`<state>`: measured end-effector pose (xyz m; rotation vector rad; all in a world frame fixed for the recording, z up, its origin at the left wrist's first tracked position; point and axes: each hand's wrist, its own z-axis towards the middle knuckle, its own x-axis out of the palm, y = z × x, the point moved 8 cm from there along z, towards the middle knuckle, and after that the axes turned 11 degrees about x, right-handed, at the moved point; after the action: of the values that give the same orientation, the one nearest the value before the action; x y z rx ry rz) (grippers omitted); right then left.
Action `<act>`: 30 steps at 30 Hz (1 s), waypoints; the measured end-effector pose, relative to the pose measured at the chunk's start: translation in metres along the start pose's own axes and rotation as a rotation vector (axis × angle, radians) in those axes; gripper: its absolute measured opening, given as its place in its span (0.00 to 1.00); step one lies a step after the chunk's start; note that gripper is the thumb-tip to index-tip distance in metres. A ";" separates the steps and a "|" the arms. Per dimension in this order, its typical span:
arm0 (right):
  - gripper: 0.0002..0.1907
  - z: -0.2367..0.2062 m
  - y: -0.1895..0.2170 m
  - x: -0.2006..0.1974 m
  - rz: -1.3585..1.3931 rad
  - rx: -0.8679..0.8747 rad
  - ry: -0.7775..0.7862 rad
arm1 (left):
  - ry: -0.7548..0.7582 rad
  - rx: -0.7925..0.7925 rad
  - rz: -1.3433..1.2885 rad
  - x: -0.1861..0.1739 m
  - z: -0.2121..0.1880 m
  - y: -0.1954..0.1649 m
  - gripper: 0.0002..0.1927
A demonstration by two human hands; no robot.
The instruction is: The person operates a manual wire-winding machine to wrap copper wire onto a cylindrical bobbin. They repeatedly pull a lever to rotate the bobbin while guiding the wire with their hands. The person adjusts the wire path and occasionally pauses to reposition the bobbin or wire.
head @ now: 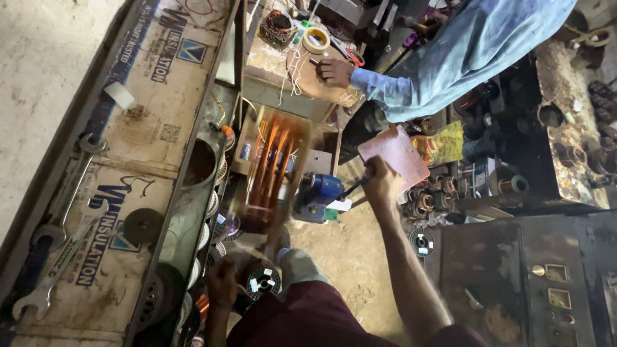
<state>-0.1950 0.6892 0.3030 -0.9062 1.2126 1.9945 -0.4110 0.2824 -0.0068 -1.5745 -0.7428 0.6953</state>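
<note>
My right hand [380,182] is closed around the dark crank handle [355,187] of a blue winding machine [319,193]. To the left of the machine a wooden former with bands of copper wire [273,164] is blurred by spinning. My left hand [222,284] rests low by a wire spool [262,280] near my knee; whether it grips the thin wire is unclear.
A co-worker in a light blue shirt [463,48] has a hand [334,71] on a bench with a tape roll [316,40] and a motor stator [278,26]. Spanners [58,257] lie on cardboard at the left. A dark metal cabinet [514,270] stands at the right.
</note>
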 end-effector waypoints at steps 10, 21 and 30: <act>0.06 0.001 -0.064 0.168 -0.170 0.060 0.680 | -0.027 0.137 0.111 -0.002 -0.003 -0.017 0.19; 0.06 -0.141 -0.036 0.043 0.018 0.053 0.573 | -0.054 0.012 0.151 -0.012 -0.018 -0.012 0.25; 0.08 -0.007 -0.021 0.016 -0.081 0.093 0.165 | -0.018 0.002 0.053 -0.006 -0.014 -0.001 0.23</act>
<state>-0.1857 0.6934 0.2779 -1.0730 1.3259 1.8132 -0.4037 0.2694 -0.0044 -1.5933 -0.7151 0.7496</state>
